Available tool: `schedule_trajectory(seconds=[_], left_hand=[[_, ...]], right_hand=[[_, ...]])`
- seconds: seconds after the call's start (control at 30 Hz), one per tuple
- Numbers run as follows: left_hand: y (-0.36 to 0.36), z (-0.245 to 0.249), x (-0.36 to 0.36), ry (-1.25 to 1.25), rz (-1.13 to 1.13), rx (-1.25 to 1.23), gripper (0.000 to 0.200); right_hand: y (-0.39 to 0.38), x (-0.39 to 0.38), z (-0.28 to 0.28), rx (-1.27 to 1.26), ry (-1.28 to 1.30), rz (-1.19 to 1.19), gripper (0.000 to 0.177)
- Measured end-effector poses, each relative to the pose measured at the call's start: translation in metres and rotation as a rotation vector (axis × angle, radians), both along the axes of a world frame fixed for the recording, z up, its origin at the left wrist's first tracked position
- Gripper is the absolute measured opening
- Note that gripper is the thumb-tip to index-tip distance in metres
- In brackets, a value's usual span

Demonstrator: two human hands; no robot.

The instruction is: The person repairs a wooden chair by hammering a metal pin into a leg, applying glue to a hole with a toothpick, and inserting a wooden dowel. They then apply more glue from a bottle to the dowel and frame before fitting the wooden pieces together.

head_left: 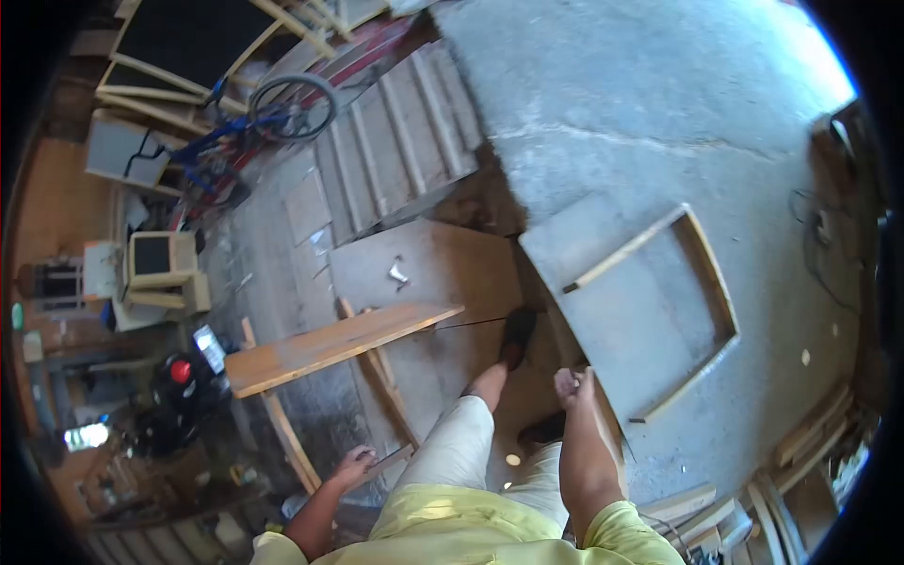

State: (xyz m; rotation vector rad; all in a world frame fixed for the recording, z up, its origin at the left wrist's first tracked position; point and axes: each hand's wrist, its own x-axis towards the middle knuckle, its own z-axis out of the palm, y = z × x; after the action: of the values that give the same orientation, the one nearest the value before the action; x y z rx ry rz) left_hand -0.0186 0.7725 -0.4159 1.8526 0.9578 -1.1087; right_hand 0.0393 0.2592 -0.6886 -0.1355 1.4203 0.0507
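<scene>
My right hand (573, 385) is raised in front of me with its fingers curled in. Whether something small is inside it I cannot make out. It appears beside the near left edge of a large grey panel (626, 301), on which a U-shaped frame of wooden strips (731, 315) lies. My left hand (355, 464) hangs low at my side, its fingers loosely apart, with nothing seen in it. Close to it stands a wooden trestle (381, 381) with a plank top (339, 347).
Brown boards (428, 264) lie on the floor ahead, with a slatted wooden panel (400, 137) beyond. A blue bicycle (226, 141) and a black motorcycle (169, 405) stand at left. Wood offcuts (819, 428) are piled at right. My feet are between the trestle and the grey panel.
</scene>
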Motion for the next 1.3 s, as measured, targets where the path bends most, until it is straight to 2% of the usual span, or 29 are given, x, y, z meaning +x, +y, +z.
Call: schedule_trajectory(seconds=[0.03,0.07,0.1,0.13,0.17,0.23,0.27,0.37,0.4,0.43,0.47,0.5,0.57,0.63,0.7,0.77,0.87,0.93,1.0,1.03,1.07,1.1,1.13,1.17,1.23,1.27,1.3], left_hand=[[0.011,0.0,0.001,0.008,0.036,0.037,0.028],[0.026,0.002,-0.005,0.007,-0.033,0.046,0.028],[0.038,0.009,-0.01,0.008,-0.108,0.047,0.028],[0.029,0.025,0.0,0.06,-0.062,0.096,0.032],[0.034,0.024,-0.003,0.073,-0.04,0.106,0.032],[0.05,0.007,-0.017,0.118,-0.209,0.135,0.031],[0.047,0.0,-0.018,0.097,-0.237,0.13,0.032],[0.017,-0.006,-0.002,0.053,-0.215,0.093,0.037],[0.004,-0.002,0.007,0.07,-0.224,0.08,0.037],[-0.013,-0.001,0.018,0.055,-0.148,0.051,0.035],[-0.025,0.0,0.021,0.046,-0.081,0.015,0.033],[-0.03,-0.003,0.017,0.067,-0.108,-0.021,0.033],[-0.038,-0.016,0.019,0.053,-0.021,-0.092,0.028],[-0.054,-0.012,0.023,0.08,-0.033,-0.101,0.028],[-0.051,-0.018,0.012,0.089,-0.092,-0.063,0.028],[-0.05,-0.026,0.001,0.091,-0.113,-0.075,0.029],[-0.05,-0.042,0.0,0.147,-0.117,-0.043,0.029],[-0.053,-0.055,0.005,-0.011,-0.138,-0.066,0.026],[-0.091,-0.038,0.037,-0.08,0.049,-0.184,0.025],[-0.095,-0.05,0.04,-0.112,-0.041,-0.188,0.026],[-0.095,-0.059,0.04,-0.141,-0.123,-0.176,0.026],[-0.107,-0.054,0.051,-0.057,-0.095,-0.16,0.027],[-0.116,-0.053,0.056,-0.161,-0.227,-0.14,0.025],[-0.115,-0.067,0.051,-0.349,-0.328,-0.118,0.032],[-0.125,-0.061,0.058,-0.294,-0.256,-0.11,0.031],[-0.13,-0.061,0.059,-0.308,-0.253,-0.105,0.031],[-0.13,-0.059,0.059,-0.322,-0.255,-0.103,0.03]], right_hand=[[-0.002,0.022,-0.018,0.071,0.11,-0.251,0.077],[-0.005,0.026,-0.046,0.123,-0.015,-0.443,0.095],[-0.006,0.046,-0.044,0.011,0.096,-0.521,0.101],[-0.006,0.061,-0.038,-0.126,0.013,-0.465,0.093],[-0.007,0.07,-0.033,-0.118,0.025,-0.442,0.093],[-0.019,0.078,-0.021,-0.012,0.018,-0.632,0.085],[-0.023,0.071,-0.021,0.009,0.068,-0.58,0.076],[-0.041,0.063,0.021,0.053,0.184,-0.606,0.067],[-0.051,0.044,0.036,-0.048,-0.071,-0.456,0.061],[-0.061,0.055,0.083,-0.124,-0.026,-0.464,0.054],[-0.08,0.049,0.106,-0.193,-0.124,-0.422,0.05],[-0.1,0.046,0.126,-0.264,-0.225,-0.374,0.048],[-0.118,0.085,0.214,-0.511,-0.362,-0.353,0.044],[-0.172,0.098,0.24,-0.626,-0.505,-0.315,0.038],[-0.213,0.133,0.277,-0.707,-0.286,-0.335,0.031],[-0.251,0.145,0.294,-0.666,-0.319,-0.326,0.027],[-0.269,0.143,0.3,-0.672,-0.32,-0.287,0.028],[-0.275,0.134,0.296,-0.661,-0.321,-0.241,0.028],[-0.272,0.126,0.282,-0.671,-0.411,-0.153,0.025],[-0.253,0.135,0.293,-0.696,-0.378,-0.167,0.027],[-0.259,0.122,0.274,-0.64,-0.45,-0.159,0.028],[-0.258,0.112,0.256,-0.559,-0.472,-0.141,0.03],[-0.259,0.1,0.232,-0.473,-0.463,-0.219,0.032],[-0.244,0.09,0.226,-0.36,-0.605,-0.17,0.027],[-0.211,0.079,0.2,-0.213,-0.616,-0.196,0.042],[-0.192,0.073,0.184,-0.211,-0.631,-0.147,0.044],[-0.174,0.069,0.165,-0.177,-0.513,-0.168,0.043]])
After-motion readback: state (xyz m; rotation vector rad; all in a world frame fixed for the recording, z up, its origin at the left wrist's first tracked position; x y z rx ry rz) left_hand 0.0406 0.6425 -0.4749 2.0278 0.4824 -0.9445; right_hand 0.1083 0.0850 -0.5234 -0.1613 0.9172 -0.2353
